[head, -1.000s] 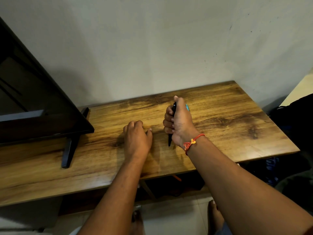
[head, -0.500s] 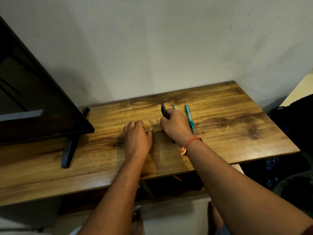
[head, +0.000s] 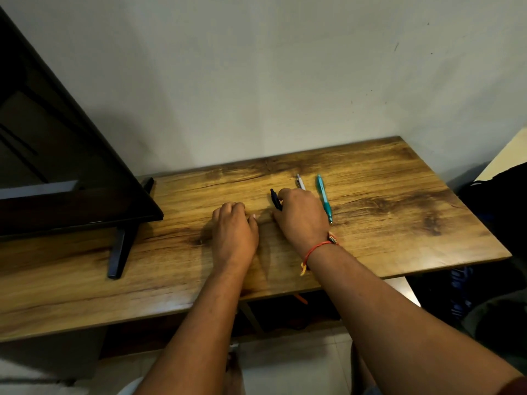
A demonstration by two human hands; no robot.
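Three pens lie on the wooden table (head: 399,223). A teal pen (head: 324,198) is at the right and lies free. A white pen (head: 300,184) shows only its far end beyond my right hand (head: 302,218). A black pen (head: 276,199) pokes out at the left of that hand, and my right fingers curl over it while it lies low on the table. My left hand (head: 234,233) rests on the table beside it with fingers curled under, holding nothing that I can see.
A black TV (head: 57,166) on a black foot (head: 121,249) fills the table's left side. A pale wall runs behind the table. Dark bags (head: 496,201) stand past the right edge. My bare feet show on the tiled floor below.
My right hand has come down from holding the black pen upright to laying it flat on the table. The teal and white pens came into sight. My left hand stayed still.
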